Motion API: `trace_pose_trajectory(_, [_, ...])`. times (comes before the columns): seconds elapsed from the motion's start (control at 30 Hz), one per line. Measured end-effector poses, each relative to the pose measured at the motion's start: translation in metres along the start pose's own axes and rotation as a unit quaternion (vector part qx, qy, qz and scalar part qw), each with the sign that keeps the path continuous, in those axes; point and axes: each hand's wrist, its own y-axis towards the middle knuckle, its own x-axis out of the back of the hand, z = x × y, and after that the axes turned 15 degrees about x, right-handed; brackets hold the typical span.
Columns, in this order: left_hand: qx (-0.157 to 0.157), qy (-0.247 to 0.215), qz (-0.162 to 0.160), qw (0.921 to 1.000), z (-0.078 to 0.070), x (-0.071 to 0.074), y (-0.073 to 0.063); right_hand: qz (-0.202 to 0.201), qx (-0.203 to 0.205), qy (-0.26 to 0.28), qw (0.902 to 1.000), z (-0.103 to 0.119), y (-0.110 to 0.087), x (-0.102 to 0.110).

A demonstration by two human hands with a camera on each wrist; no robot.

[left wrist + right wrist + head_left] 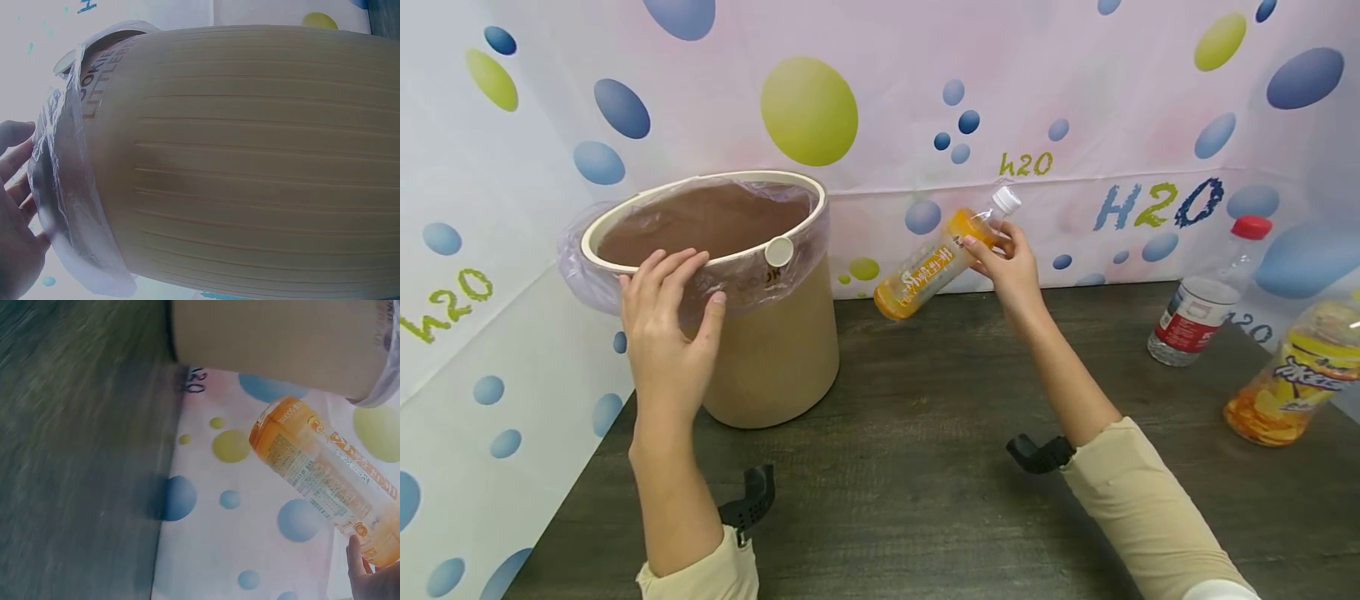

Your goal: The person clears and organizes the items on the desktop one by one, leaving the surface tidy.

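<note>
A beige trash can (775, 350) with a cream rim and a clear purplish bag (805, 267) folded over its edge stands at the left in the head view. My left hand (662, 333) rests on the near rim, fingers laid over it and thumb out to the side. In the left wrist view, that hand (19, 219) touches the bagged edge. My right hand (1011, 267) holds an orange-labelled plastic drink bottle (925, 271) near its neck, tilted with the white cap up and right. The bottle (325, 469) is raised off the table, right of the can.
At the right of the dark wood table (910, 467) stand a clear bottle with a red cap (1198, 308) and a larger yellow-labelled bottle (1296, 383). A dotted backdrop (895, 125) rises behind and at the left. Each forearm carries a black wrist mount (1041, 454).
</note>
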Motion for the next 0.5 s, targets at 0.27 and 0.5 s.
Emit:
trace_pose_trajectory(0.27, [-0.003,-0.002,-0.002,1.0,0.001,-0.001,0.001,-0.035,0.015,0.069,0.9969,0.013,0.001,-0.01])
trace_pose_trajectory(0.5, [-0.002,0.003,-0.002,1.0,0.002,-0.001,0.0,-0.06,0.017,0.092,0.9938,0.022,0.002,-0.019])
